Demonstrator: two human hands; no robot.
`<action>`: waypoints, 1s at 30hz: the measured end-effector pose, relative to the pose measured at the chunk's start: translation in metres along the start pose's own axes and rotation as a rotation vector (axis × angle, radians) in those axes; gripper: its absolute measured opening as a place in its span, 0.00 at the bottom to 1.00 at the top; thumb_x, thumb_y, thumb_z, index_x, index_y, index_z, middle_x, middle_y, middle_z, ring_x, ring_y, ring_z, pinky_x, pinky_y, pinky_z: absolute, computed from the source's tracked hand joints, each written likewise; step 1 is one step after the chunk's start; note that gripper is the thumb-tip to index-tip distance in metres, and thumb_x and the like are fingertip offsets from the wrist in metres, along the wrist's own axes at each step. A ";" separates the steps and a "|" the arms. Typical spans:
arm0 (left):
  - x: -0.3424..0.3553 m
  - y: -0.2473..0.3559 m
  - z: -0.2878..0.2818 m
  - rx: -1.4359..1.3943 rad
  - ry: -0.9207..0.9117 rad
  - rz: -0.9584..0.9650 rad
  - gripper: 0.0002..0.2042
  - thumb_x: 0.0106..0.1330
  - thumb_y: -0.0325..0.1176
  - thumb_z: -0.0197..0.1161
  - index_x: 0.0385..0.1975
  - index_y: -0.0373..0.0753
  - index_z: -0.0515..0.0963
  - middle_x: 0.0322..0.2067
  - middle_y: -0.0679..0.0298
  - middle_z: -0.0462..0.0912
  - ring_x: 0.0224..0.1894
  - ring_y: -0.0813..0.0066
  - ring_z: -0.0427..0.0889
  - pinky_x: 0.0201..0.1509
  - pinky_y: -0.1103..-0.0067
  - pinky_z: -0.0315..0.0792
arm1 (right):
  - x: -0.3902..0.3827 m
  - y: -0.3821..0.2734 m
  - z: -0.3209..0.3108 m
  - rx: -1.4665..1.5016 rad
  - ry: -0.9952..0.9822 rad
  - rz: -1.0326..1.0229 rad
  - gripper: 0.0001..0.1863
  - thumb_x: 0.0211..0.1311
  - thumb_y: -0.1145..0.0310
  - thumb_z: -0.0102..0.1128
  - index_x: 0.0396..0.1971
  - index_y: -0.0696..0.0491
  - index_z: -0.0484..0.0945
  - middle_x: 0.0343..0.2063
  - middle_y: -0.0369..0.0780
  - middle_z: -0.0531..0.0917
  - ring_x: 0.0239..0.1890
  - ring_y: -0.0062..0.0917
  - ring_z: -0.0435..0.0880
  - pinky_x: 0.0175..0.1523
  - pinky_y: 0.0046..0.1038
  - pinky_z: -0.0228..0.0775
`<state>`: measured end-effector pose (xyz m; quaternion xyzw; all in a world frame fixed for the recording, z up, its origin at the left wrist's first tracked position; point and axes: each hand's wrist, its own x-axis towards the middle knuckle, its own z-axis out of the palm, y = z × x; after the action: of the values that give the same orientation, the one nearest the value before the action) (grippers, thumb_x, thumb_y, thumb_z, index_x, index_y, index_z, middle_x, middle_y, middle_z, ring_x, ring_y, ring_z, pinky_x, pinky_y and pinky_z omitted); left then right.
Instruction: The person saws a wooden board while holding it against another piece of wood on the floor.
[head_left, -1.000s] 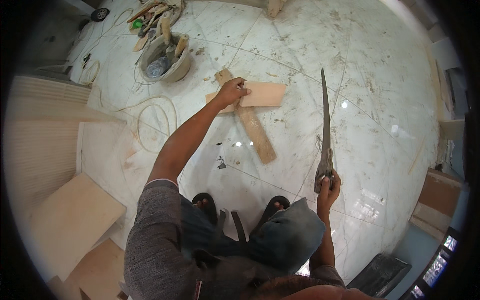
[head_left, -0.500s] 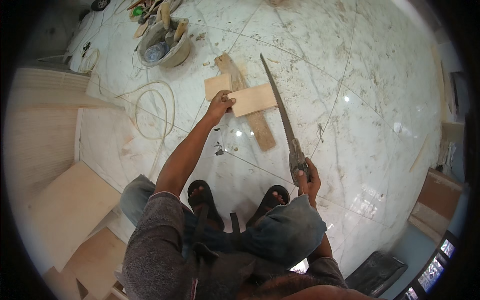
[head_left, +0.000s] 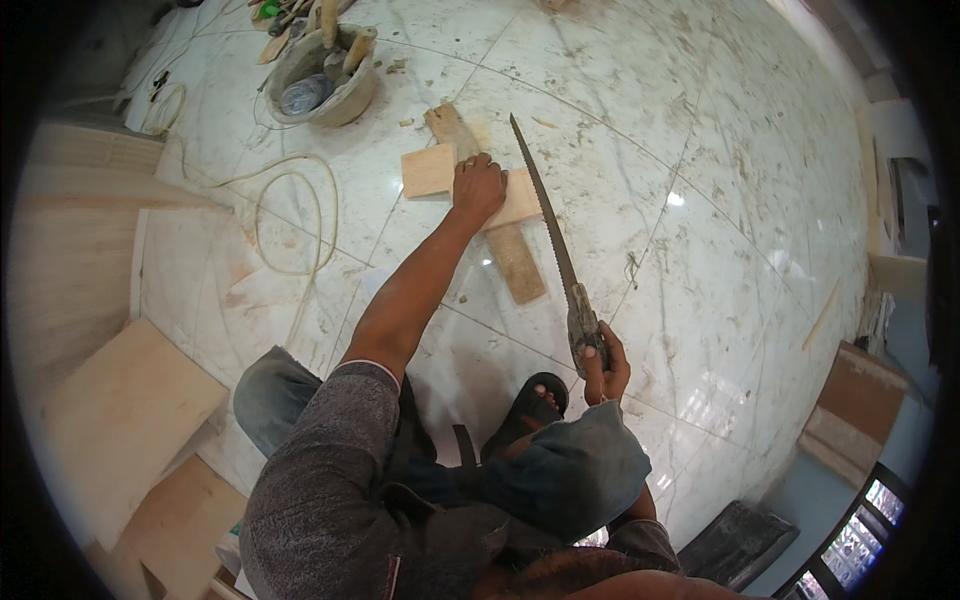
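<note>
Handsaw (head_left: 561, 245): dark, toothed edge beside pale board (head_left: 518, 200); floor (head_left: 740, 260) spreads frame right.
Right grip (head_left: 606, 366) holds it; left hand (head_left: 481, 189) on board, grip unclear.

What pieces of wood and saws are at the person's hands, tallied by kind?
Saw, in the right hand: 1
Pale boards, by the left hand: 2
Brown plank, by the left hand: 1
Total: 4

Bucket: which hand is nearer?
Left. The left hand, over the pale boards, is below and right of the bucket; the right hand, gripping the saw, is farther, lower right.
</note>
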<state>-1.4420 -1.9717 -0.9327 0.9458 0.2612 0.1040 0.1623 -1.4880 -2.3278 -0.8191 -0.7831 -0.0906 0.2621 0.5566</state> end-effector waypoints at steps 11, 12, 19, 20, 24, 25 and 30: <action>-0.004 0.011 0.007 0.024 0.089 0.001 0.11 0.66 0.38 0.53 0.34 0.37 0.79 0.42 0.59 0.75 0.46 0.58 0.71 0.48 0.62 0.63 | 0.000 -0.003 -0.013 -0.069 -0.061 -0.058 0.23 0.61 0.71 0.56 0.57 0.62 0.69 0.41 0.49 0.83 0.44 0.29 0.81 0.51 0.29 0.70; -0.005 0.012 0.007 0.023 0.101 -0.011 0.11 0.66 0.38 0.53 0.34 0.37 0.78 0.42 0.59 0.75 0.46 0.59 0.72 0.48 0.63 0.64 | 0.000 -0.004 -0.015 -0.081 -0.073 -0.060 0.24 0.61 0.71 0.56 0.57 0.62 0.69 0.41 0.49 0.83 0.43 0.29 0.81 0.51 0.29 0.71; -0.009 0.009 0.011 0.000 0.229 -0.028 0.10 0.66 0.37 0.55 0.32 0.38 0.78 0.40 0.60 0.74 0.43 0.60 0.73 0.43 0.65 0.64 | 0.008 -0.040 -0.033 -0.135 -0.247 -0.040 0.28 0.56 0.75 0.57 0.60 0.59 0.67 0.31 0.41 0.81 0.34 0.23 0.79 0.44 0.25 0.71; -0.009 0.009 0.011 -0.018 0.249 -0.011 0.10 0.66 0.37 0.55 0.32 0.37 0.78 0.40 0.59 0.74 0.42 0.59 0.73 0.42 0.65 0.64 | 0.009 -0.043 -0.035 -0.096 -0.286 -0.018 0.30 0.54 0.76 0.56 0.61 0.58 0.66 0.29 0.40 0.80 0.31 0.22 0.78 0.42 0.23 0.70; -0.013 0.003 0.010 -0.016 0.193 -0.044 0.10 0.66 0.37 0.56 0.31 0.37 0.77 0.37 0.58 0.74 0.40 0.58 0.74 0.41 0.65 0.65 | 0.009 -0.070 -0.037 -0.217 -0.417 -0.050 0.34 0.53 0.73 0.57 0.63 0.59 0.62 0.32 0.39 0.79 0.34 0.20 0.76 0.43 0.20 0.68; -0.018 0.003 0.009 -0.024 0.193 -0.061 0.10 0.66 0.38 0.56 0.31 0.38 0.77 0.36 0.58 0.74 0.40 0.58 0.74 0.40 0.65 0.65 | 0.008 -0.074 -0.036 -0.247 -0.442 -0.080 0.34 0.53 0.74 0.58 0.64 0.58 0.62 0.32 0.39 0.79 0.34 0.20 0.76 0.43 0.21 0.69; -0.026 0.002 0.005 -0.078 0.178 -0.105 0.09 0.66 0.38 0.55 0.34 0.39 0.75 0.35 0.58 0.74 0.41 0.58 0.74 0.42 0.64 0.64 | -0.004 -0.091 -0.023 -0.277 -0.468 -0.053 0.34 0.56 0.75 0.55 0.65 0.58 0.59 0.34 0.41 0.80 0.36 0.21 0.77 0.44 0.22 0.70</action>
<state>-1.4613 -1.9880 -0.9395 0.9108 0.3196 0.1892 0.1803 -1.4660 -2.3157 -0.7288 -0.7674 -0.2724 0.4061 0.4147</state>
